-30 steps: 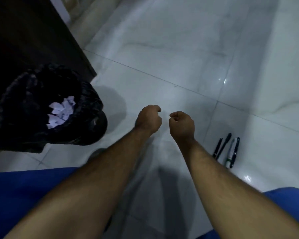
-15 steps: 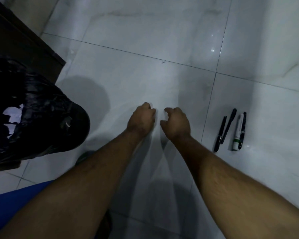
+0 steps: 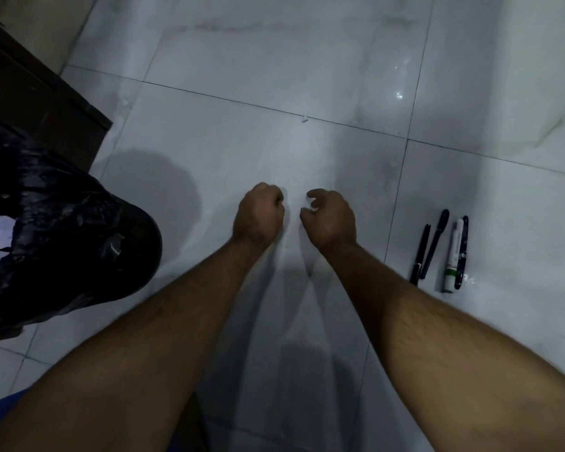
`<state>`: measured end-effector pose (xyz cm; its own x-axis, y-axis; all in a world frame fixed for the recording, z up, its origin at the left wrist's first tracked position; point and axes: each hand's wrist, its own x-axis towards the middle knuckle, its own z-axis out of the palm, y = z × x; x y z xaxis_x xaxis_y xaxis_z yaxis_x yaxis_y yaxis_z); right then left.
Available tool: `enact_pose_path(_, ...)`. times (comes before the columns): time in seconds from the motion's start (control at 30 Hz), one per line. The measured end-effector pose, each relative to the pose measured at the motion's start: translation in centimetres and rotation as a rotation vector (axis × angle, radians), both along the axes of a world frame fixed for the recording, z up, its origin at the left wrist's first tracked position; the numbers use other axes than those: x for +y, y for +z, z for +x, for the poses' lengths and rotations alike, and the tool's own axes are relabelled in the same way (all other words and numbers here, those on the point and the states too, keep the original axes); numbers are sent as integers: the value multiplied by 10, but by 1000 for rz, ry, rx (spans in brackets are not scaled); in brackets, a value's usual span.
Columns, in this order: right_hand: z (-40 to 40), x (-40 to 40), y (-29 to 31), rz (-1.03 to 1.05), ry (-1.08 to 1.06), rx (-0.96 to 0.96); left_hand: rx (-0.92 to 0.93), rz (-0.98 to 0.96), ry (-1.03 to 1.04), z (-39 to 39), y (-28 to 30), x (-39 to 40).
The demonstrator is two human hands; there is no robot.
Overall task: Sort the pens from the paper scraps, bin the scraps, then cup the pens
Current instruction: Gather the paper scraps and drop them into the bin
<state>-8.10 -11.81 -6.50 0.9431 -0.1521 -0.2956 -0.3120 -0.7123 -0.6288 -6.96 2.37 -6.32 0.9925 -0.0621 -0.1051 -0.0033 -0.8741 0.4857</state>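
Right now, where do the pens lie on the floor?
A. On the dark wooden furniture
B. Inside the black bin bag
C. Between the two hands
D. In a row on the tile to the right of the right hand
D: the pens, three dark and one white, lie side by side on the floor tile, to the right of the right hand, far from the black bin bag.

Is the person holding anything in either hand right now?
The right hand seems to pinch a tiny white paper scrap at its fingertips. The left hand is a closed fist; what it holds, if anything, is hidden.
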Motion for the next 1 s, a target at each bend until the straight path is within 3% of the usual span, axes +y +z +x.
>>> enact_pose_path(0.17,35,6,-4,11,-47,-55,-31,33,-22,23,-5,5)
enact_pose_path(0.47,114,25,-13,-261,62,-140,72,35,-18,18,-11,12)
enact_pose_path(0.7,165,21,-17,-328,41,-172,41,43,29,29,-17,16)
enact_pose_path(1.0,164,17,-16,-373,25,-162,116,40,75,35,-13,13)
